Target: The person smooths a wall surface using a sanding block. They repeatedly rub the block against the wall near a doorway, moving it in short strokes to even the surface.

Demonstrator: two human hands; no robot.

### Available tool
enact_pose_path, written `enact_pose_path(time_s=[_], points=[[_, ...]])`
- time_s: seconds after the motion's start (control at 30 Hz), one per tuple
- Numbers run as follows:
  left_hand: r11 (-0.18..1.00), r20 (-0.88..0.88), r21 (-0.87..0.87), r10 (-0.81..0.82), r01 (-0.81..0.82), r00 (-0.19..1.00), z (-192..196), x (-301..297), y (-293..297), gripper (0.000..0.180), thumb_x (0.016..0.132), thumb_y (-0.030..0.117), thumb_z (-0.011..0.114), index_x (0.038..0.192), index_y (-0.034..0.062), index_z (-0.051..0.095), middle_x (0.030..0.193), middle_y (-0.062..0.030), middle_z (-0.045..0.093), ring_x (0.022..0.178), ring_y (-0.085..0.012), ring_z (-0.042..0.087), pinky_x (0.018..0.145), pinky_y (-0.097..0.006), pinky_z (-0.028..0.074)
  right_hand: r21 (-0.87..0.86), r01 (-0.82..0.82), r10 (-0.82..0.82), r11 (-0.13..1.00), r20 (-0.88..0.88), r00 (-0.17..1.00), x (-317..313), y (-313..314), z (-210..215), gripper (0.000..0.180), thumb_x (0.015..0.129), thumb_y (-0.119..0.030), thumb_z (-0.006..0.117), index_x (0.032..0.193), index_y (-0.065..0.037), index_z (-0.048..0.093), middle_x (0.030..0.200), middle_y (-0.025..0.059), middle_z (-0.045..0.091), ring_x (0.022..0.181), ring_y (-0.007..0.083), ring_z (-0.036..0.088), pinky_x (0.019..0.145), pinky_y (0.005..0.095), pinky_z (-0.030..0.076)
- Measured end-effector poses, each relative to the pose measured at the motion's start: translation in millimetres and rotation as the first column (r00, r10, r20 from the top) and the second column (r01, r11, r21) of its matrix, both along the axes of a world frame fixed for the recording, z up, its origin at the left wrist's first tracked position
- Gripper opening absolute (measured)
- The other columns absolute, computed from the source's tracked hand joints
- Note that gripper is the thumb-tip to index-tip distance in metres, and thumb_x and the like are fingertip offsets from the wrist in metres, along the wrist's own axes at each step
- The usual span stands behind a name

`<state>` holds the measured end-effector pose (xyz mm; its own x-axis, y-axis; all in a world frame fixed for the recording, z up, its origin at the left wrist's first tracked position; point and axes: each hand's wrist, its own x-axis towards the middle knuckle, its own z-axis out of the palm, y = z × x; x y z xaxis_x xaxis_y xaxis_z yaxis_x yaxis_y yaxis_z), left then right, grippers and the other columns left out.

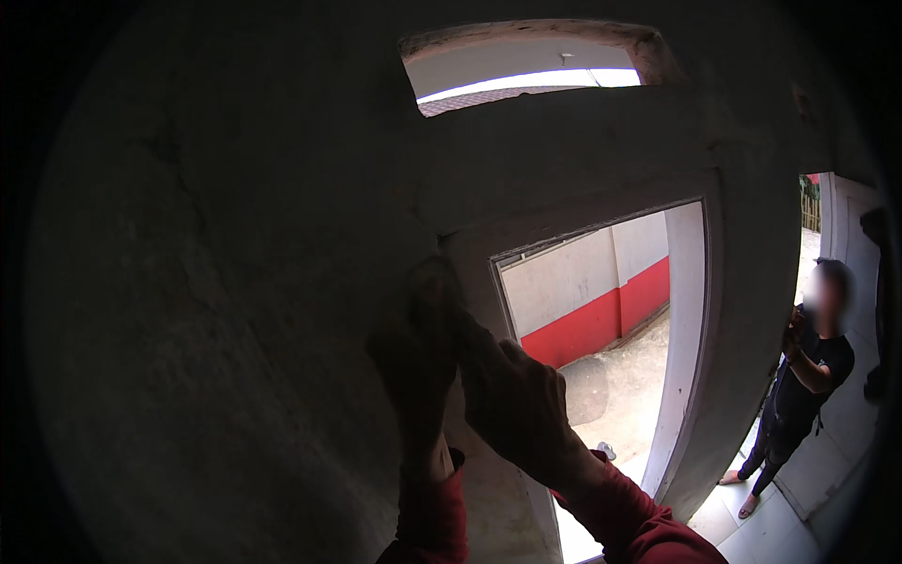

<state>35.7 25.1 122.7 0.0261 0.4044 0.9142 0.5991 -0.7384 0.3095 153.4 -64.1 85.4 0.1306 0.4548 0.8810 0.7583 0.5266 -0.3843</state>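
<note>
My two hands are raised together against the dark wall (310,357), beside the upper left corner of the door frame (477,282). My left hand (411,362) is closed and mostly lost in shadow. Just right of it and touching or nearly touching it, my right hand (515,399) has its fingers bent in toward the same spot on the wall. What the fingers of either hand hold, if anything, is too dark to make out. Both forearms wear red sleeves (625,512).
Through the doorway shows a red and white outer wall (592,320) over bright ground. A vent opening (526,70) sits above the door. At the right, a person in dark clothes (803,395) stands by another doorway, hands raised, near a white door (850,235).
</note>
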Motion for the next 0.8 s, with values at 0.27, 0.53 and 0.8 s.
enact_pose_path(time_s=[0.27,0.53,0.8], points=[[0.869,-0.275,0.348,0.454,-0.352,0.848,-105.6,-14.9,-9.8,0.031,0.106,0.024,0.050,0.122,0.0030,0.068,0.105,-0.0211,0.071,0.082,-0.0370,0.067,0.072,-0.043,0.052,-0.013,-0.106,0.104,0.994,-0.083,0.991,-5.6,-14.6,-70.3,0.055,0.094,-0.010,0.068,0.147,-0.017,0.058,0.085,0.0141,0.066,0.063,0.0330,0.068,0.052,0.0448,0.054],[0.690,0.606,-0.363,-0.336,0.627,0.721,-191.1,-26.4,-87.1,0.043,0.113,0.031,0.039,0.139,0.0013,0.058,0.132,-0.0147,0.065,0.121,-0.0249,0.063,0.104,-0.036,0.049,-0.019,-0.287,0.273,0.958,-0.257,0.927,-34.9,0.8,-116.6,0.054,0.090,-0.003,0.070,0.143,-0.004,0.059,0.097,0.0159,0.073,0.073,0.0326,0.073,0.065,0.0406,0.057],[0.818,0.517,-0.462,-0.064,0.341,0.854,-228.9,-60.3,-103.8,0.043,0.114,0.034,0.040,0.134,-0.0005,0.056,0.123,-0.0110,0.065,0.110,-0.0187,0.064,0.094,-0.031,0.050,-0.154,-0.444,0.406,0.883,-0.223,0.886,-81.9,18.5,-150.2,0.014,0.091,-0.005,0.067,0.102,-0.002,0.060,0.099,0.0147,0.063,0.097,0.0325,0.060,0.083,0.0414,0.050]])
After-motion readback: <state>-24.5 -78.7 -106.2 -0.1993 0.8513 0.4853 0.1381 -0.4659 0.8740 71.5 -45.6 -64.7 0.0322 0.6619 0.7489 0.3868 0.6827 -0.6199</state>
